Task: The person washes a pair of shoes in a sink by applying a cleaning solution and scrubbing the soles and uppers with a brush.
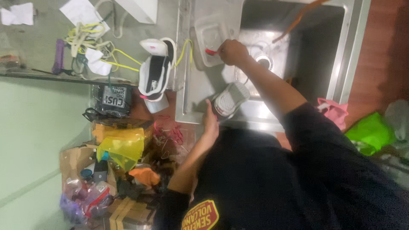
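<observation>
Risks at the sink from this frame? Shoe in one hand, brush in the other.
1. The left hand holds the grey shoe at the sink rim; it may slip into the basin.
2. The right hand dips a red-handled brush into the clear tub, which sits near the counter edge and might tip.
3. The second shoe and yellow laces lie close by; splashes could wet them.

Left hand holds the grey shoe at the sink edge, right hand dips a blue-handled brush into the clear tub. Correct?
Not quite. The head view shows the brush handle is red, not blue. Otherwise right: left hand holds the grey shoe; right hand is at the clear tub.
</observation>
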